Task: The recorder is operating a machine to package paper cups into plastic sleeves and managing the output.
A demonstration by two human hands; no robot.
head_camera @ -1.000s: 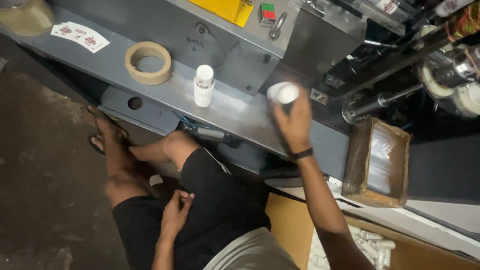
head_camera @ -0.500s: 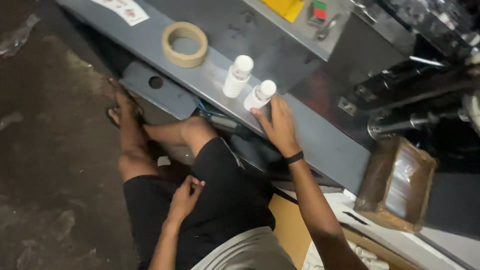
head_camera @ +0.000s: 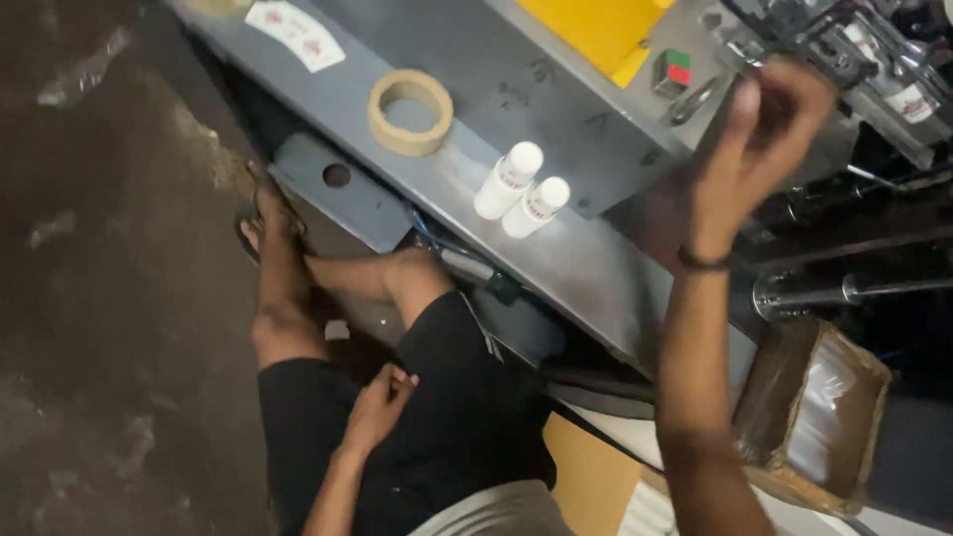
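While the right hand (head_camera: 759, 149) is lifted high with its fingers curled loosely on nothing, the two white bottles (head_camera: 521, 189) stand touching on the grey ledge (head_camera: 596, 268), left of that arm. The left hand (head_camera: 382, 402) rests loosely curled on the thigh. A tape roll (head_camera: 410, 111) lies farther left; a lined cardboard box (head_camera: 819, 417) sits right.

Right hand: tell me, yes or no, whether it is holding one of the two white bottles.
No: the right hand is raised clear of the grey ledge, where both white bottles stand side by side, untouched.
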